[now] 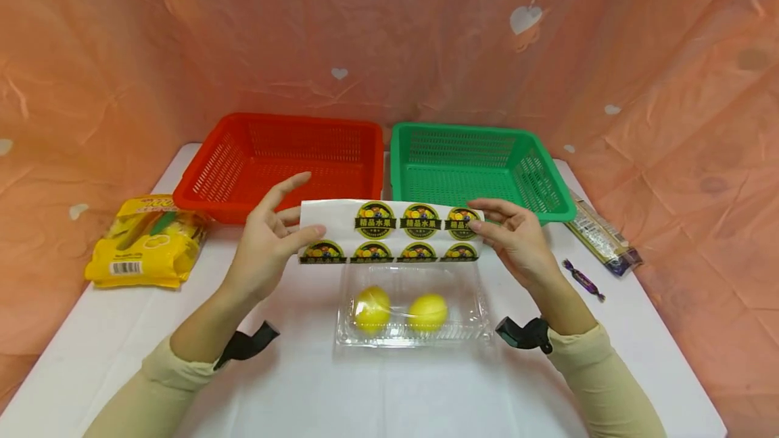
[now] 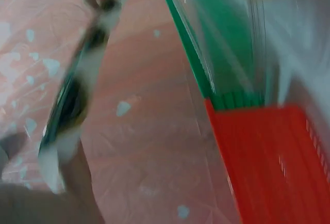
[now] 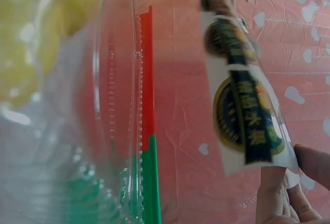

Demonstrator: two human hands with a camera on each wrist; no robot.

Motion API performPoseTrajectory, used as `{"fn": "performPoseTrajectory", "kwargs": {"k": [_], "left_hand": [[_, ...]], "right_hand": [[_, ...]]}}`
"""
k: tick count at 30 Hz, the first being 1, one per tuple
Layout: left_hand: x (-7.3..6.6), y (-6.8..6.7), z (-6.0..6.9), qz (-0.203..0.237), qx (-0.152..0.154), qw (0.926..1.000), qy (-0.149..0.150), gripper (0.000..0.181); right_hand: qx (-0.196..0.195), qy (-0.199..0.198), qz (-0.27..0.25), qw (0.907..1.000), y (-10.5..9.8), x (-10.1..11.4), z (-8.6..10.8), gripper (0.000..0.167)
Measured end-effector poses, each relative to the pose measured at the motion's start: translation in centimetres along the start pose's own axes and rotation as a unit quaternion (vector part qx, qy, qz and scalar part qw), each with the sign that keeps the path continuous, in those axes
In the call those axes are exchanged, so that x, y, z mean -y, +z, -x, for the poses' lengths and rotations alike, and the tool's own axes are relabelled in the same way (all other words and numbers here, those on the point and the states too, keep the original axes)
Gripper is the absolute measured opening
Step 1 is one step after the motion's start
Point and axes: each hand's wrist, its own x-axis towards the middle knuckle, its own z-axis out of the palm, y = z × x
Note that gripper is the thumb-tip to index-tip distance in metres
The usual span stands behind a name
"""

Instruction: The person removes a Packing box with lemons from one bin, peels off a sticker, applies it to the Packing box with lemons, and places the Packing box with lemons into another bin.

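Note:
A white sheet of round fruit stickers (image 1: 398,228) is stretched between both hands above the table. My left hand (image 1: 270,238) pinches its left end between thumb and fingers, the index finger raised. At the right end, my right hand (image 1: 514,238) pinches the sheet with the thumb in front. One spot at the sheet's upper left has no sticker. Below the sheet stands a clear plastic clamshell box (image 1: 398,336) with a yellow fruit (image 1: 372,308) and a second yellow fruit (image 1: 428,312) inside. The right wrist view shows the stickers (image 3: 245,115) close up; the left wrist view is blurred.
Behind the hands stand a red basket (image 1: 207,205) and a green basket (image 1: 562,211), side by side. A yellow snack bag (image 1: 143,242) lies at the left. On the right are a long snack packet (image 1: 599,232) and a purple wrapped candy (image 1: 584,280).

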Motion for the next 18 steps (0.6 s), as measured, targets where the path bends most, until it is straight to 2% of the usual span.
{"fn": "performPoseTrajectory", "kwargs": {"k": [4, 7, 9, 12, 14, 16, 18], "left_hand": [[0.0, 0.2, -1.5, -0.059, 0.043, 0.9949, -0.069, 0.063], [0.2, 0.8, -1.9, -0.089, 0.059, 0.9899, -0.093, 0.07], [0.3, 1.2, -1.9, -0.089, 0.059, 0.989, -0.102, 0.073], [0.4, 1.4, -1.8, -0.102, 0.046, 0.9897, -0.089, 0.071], [0.4, 1.5, -1.8, -0.117, 0.03, 0.99, -0.072, 0.067], [0.4, 1.7, -2.0, -0.132, 0.009, 0.9897, -0.054, 0.064], [0.5, 2.0, -2.2, -0.138, -0.016, 0.9894, -0.042, 0.06]], "right_hand": [[0.009, 0.007, -0.002, 0.9999, -0.2, -0.3, 0.3, 0.036], [0.009, 0.012, -0.003, 0.9999, -0.2, -0.5, 0.6, 0.035], [0.007, 0.014, -0.004, 0.9999, -0.1, -0.6, 0.6, 0.035], [-0.001, 0.01, 0.008, 0.9999, 0.0, -0.5, 0.5, 0.036], [-0.014, -0.011, 0.029, 0.9994, 0.1, -0.1, 0.3, 0.034], [-0.038, -0.054, 0.057, 0.9962, 0.3, 0.4, 0.1, 0.033], [-0.064, -0.108, 0.081, 0.9888, 0.8, 1.1, -0.1, 0.035]]}}
